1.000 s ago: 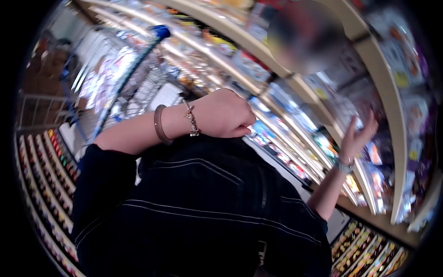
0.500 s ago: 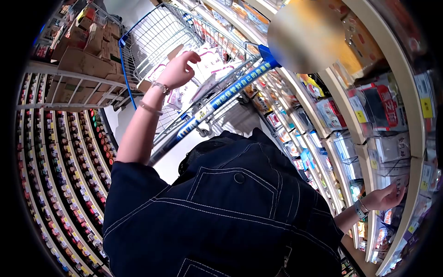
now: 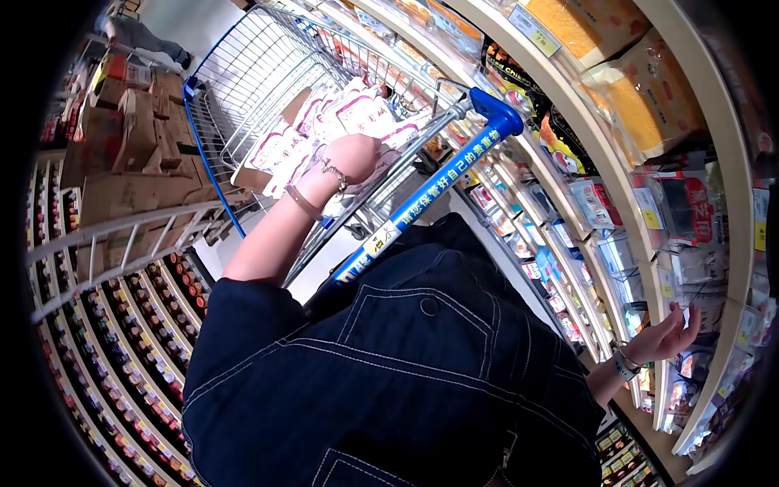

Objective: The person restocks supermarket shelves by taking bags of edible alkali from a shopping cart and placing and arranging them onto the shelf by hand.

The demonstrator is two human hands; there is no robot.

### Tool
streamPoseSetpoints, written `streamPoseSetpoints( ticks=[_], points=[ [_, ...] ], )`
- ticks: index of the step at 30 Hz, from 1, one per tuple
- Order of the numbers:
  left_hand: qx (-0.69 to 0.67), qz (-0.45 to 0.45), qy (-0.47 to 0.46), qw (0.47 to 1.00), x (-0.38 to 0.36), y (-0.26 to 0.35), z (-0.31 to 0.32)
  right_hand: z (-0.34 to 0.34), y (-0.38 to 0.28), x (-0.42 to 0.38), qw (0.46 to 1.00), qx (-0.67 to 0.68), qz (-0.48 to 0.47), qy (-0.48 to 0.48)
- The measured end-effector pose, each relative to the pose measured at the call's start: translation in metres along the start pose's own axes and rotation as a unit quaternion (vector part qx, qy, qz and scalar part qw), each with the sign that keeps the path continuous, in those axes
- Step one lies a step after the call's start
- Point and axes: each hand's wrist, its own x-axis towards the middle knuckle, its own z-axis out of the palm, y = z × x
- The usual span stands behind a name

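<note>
My left hand (image 3: 355, 157) is over the shopping cart (image 3: 231, 58), close to white packages with pink print (image 3: 363, 115). Only its back and wrist show; its fingers are bent out of sight, so I cannot tell what they hold. Two bracelets circle that wrist and forearm. At the lower right, my right hand (image 3: 664, 334) is raised beside the shelf edge (image 3: 704, 390), fingers apart with nothing between them. A strap is on the right wrist. The cart's blue handle (image 3: 438, 180) slants between the packages and my dark jacket.
Shelves on the right carry bagged yellow bread (image 3: 637, 114), a red-and-black package (image 3: 691, 209) and other packets. Stacked cardboard boxes (image 3: 138, 191) stand in a metal-railed cart at the left, above rows of jars (image 3: 122, 357). Part of a person (image 3: 139, 36) shows at the top left.
My left hand has moved right and down, its fingers now hidden. My right hand has shifted slightly left, with its fingers more spread. The view has shifted, and the blurred yellow item is no longer seen.
</note>
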Motion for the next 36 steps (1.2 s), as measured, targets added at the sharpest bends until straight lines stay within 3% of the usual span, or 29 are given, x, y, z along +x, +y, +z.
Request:
streamPoseSetpoints(
  ticks=[3,5,7,9,13,14,15,16,17,18,20,22,24,26,29,31,34,36],
  points=[
    [0.07,0.139,0.134,0.979,0.033,-0.024,0.021,0.009,-0.006,-0.009,0.999,0.007,0.013,-0.031],
    [0.03,0.182,0.074,0.98,0.06,-0.036,0.023,0.017,-0.004,-0.012,0.998,0.032,0.011,-0.053],
    [-0.034,0.166,-0.117,0.978,0.082,-0.03,0.01,0.024,-0.009,-0.015,0.996,0.042,0.021,-0.073],
    [-0.017,0.193,-0.116,0.974,0.089,-0.029,0.011,0.028,-0.011,-0.017,0.994,0.049,0.031,-0.094],
    [0.034,0.158,-0.099,0.982,0.102,-0.026,0.027,0.042,-0.001,-0.025,0.985,0.077,0.045,-0.147],
    [0.033,0.174,-0.067,0.982,0.096,-0.016,0.027,0.044,0.011,-0.03,0.979,0.099,0.016,-0.178],
    [0.07,0.174,-0.108,0.976,0.107,-0.012,0.042,0.044,0.025,-0.04,0.977,0.043,0.032,-0.206],
    [-0.02,0.235,-0.009,0.972,0.12,-0.019,0.073,0.053,0.044,-0.05,0.971,0.016,0.042,-0.234],
    [-0.027,0.196,0.031,0.98,0.123,-0.01,0.087,0.064,0.063,-0.062,0.963,0.005,0.057,-0.264],
    [0.002,0.121,-0.031,0.992,0.085,0.013,0.029,0.079,0.076,-0.074,0.953,0.014,0.078,-0.293],
    [-0.001,0.067,-0.024,0.997,0.112,0.014,0.073,0.108,0.104,-0.103,0.928,0.014,0.106,-0.357],
    [0.019,0.029,-0.074,0.997,0.097,0.017,0.045,0.137,0.122,-0.122,0.904,0.018,0.119,-0.411],
    [-0.001,-0.013,-0.04,0.999,0.1,0.002,0.036,0.16,0.14,-0.141,0.877,0.019,0.126,-0.464],
    [0.017,-0.034,0.006,0.999,0.047,0.023,0.032,0.15,0.168,-0.183,0.856,0.031,0.149,-0.494],
    [0.015,-0.039,0.078,0.996,0.033,0.025,0.041,0.155,0.201,-0.215,0.819,0.031,0.169,-0.547],
    [-0.001,-0.089,0.066,0.994,0.035,0.026,0.042,0.148,0.23,-0.234,0.797,0.025,0.187,-0.573],
    [0.001,-0.071,0.057,0.996,0.029,0.02,0.037,0.127,0.271,-0.263,0.767,0.009,0.225,-0.601],
    [0.012,-0.047,0.11,0.993,0.025,0.021,0.04,0.111,0.297,-0.284,0.742,-0.006,0.26,-0.617]
  ],
)
